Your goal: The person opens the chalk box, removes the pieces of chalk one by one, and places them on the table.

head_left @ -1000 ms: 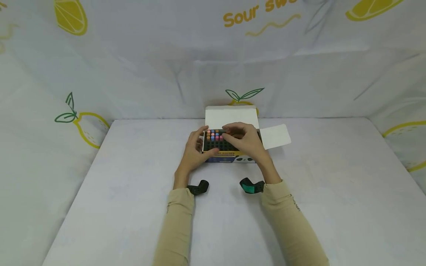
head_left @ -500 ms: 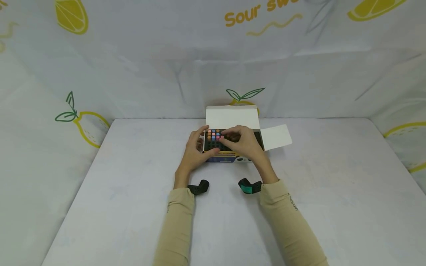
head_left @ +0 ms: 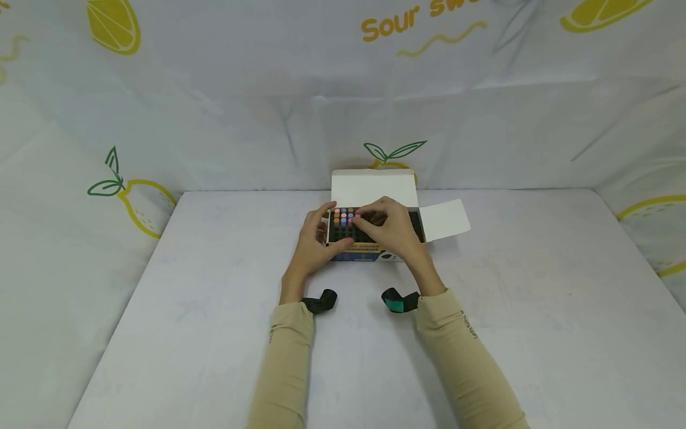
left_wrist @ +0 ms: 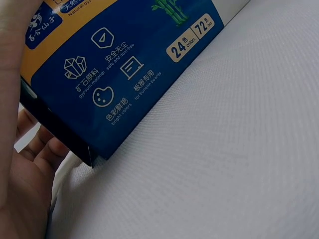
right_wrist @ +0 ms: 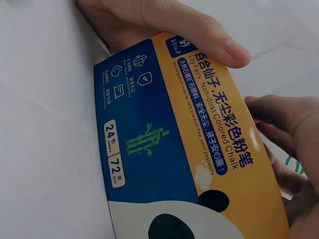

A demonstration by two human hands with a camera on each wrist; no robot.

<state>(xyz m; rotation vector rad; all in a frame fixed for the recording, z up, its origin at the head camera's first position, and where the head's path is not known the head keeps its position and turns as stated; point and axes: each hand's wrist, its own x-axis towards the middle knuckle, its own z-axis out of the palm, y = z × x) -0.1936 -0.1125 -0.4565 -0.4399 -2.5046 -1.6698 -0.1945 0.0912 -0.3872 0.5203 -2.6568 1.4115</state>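
head view: the chalk box (head_left: 356,256) stands near the far edge of the white surface (head_left: 214,333), a little left of midway between its side edges. the left hand (head_left: 312,243) grips the box's left end, thumb along the near edge and fingers by the far left corner, probably to keep it from sliding. the right hand (head_left: 395,229) is narrow over the box, thumb and fingertips pinching what looks like a pink chalk stick (head_left: 358,215); the right wrist view gives only a glimpse of pink there. the other chalk sticks (head_left: 343,217) stand upright toward the far left corner of the black insert (head_left: 343,234), seemingly so each holds its own slot. the white lid (head_left: 373,187) is raised along the box's far edge and the side flap (head_left: 445,220) splays rightward, presumably to stay out of the fingers' way.
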